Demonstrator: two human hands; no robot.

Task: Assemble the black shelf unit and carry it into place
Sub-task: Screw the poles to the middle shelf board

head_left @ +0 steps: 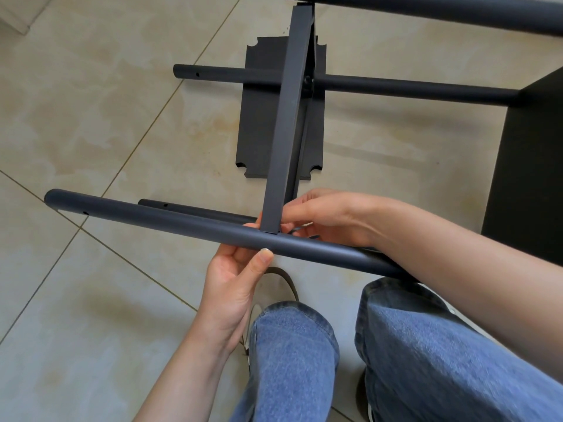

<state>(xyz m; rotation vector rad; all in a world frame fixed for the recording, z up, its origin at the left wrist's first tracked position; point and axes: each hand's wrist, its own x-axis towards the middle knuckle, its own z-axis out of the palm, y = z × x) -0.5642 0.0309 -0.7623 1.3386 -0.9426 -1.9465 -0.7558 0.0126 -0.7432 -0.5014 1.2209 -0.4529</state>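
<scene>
A dark round post [158, 222] lies across my lap, running from the left toward my right knee. My left hand [236, 278] grips it from below, thumb on its front. A flat black crossbar [288, 117] meets this post at a right angle and runs away to a second post [396, 85] farther off. My right hand [323, 217] sits at the joint and pinches a small thin metal tool; its tip is hidden behind the post. A third post [195, 210] lies on the floor just behind the near one.
A black shelf board [259, 132] with notched corners lies flat on the beige tiled floor [91, 117] under the crossbar. Another thick post [457, 9] crosses the top edge. A black panel [530, 166] stands at the right. My jeans-clad knees [292, 345] fill the bottom.
</scene>
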